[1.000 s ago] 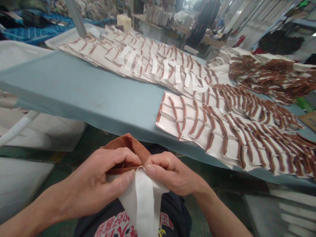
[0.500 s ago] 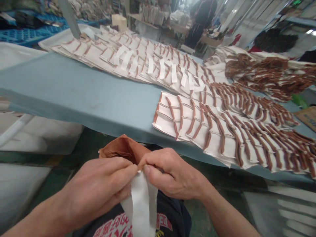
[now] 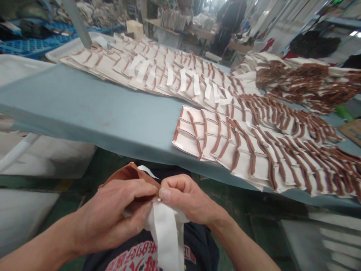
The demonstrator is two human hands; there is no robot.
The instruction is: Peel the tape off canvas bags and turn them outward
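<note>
Left hand (image 3: pixel 113 218) still pinches the brown fabric piece (image 3: pixel 126 176), right hand (image 3: pixel 187 199) the white strip (image 3: pixel 167 233). The brown flap has flattened, baring a white tab (image 3: pixel 146 171) at 12 o'clock.

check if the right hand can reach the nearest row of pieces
Probably yes: the row lies on the table edge just beyond the right hand, nothing between; but it pinches the white strip.
</note>
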